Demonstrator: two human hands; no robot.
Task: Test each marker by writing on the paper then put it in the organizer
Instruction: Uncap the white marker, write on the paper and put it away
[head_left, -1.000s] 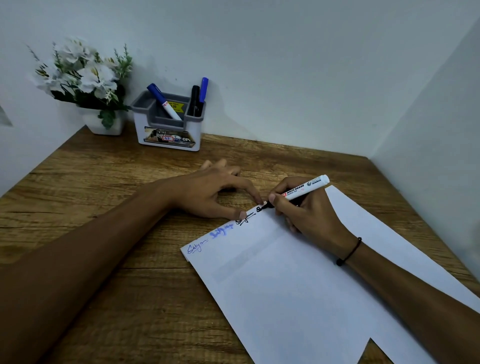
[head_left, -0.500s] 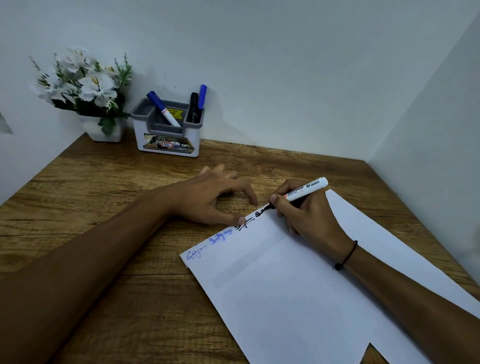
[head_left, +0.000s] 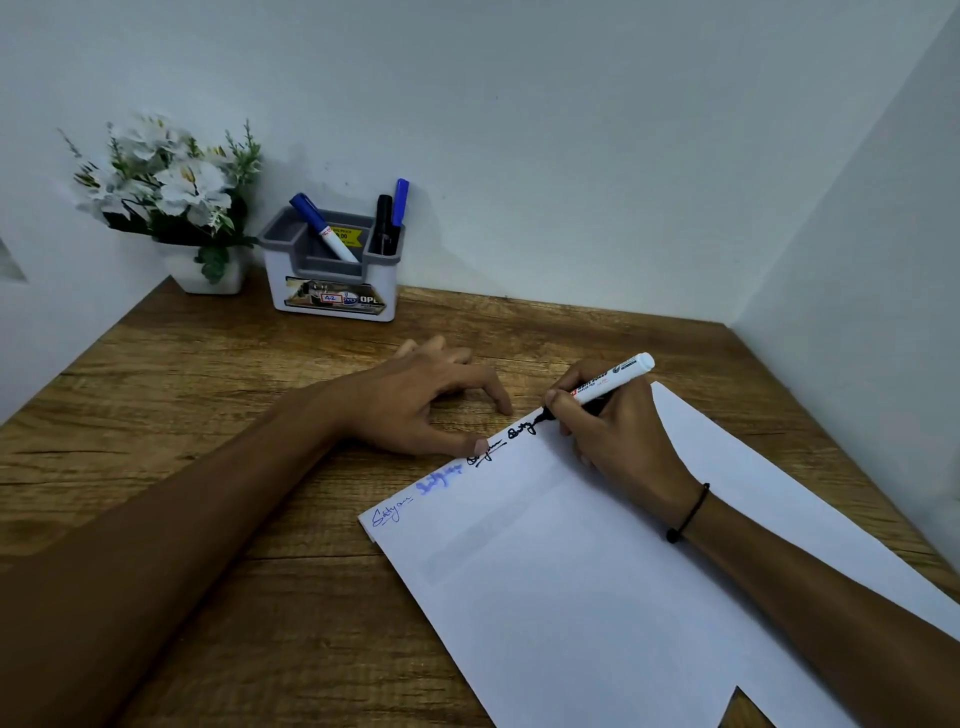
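wood-grain desk (head_left: 208, 415) fills the lower view and meets pale walls at 12 o'clock and 3 o'clock. white paper (head_left: 597, 597) lies flat on the desk from centre toward 5 o'clock, set at an angle, with four handwritten marks along its upper-left edge: two blue at the 8 o'clock end, two black toward the centre.

left hand (head_left: 415, 405), entering from 8 o'clock, rests on the desk at the paper's upper-left edge. grip state: fingers spread and lightly bent, holding nothing; the thumb tip touches the paper edge just beside the first black mark.

right hand (head_left: 618, 436), entering from 4 o'clock, rests on the paper. grip state: fingers curled round the white marker (head_left: 613, 379), pinching its barrel. the marker is tilted, rear end pointing to 2 o'clock, black tip touching the paper at the end of the last black mark. a black bracelet (head_left: 688, 514) sits on the right wrist.

white organizer (head_left: 332, 291) with a grey rim stands at 11 o'clock against the back wall. a blue-capped marker (head_left: 322, 228) leans in its centre compartment; a black marker (head_left: 383, 218) and a blue marker (head_left: 400, 202) stand in its right compartment.

white flower pot (head_left: 208, 275) stands just beside the organizer, at 10 o'clock.
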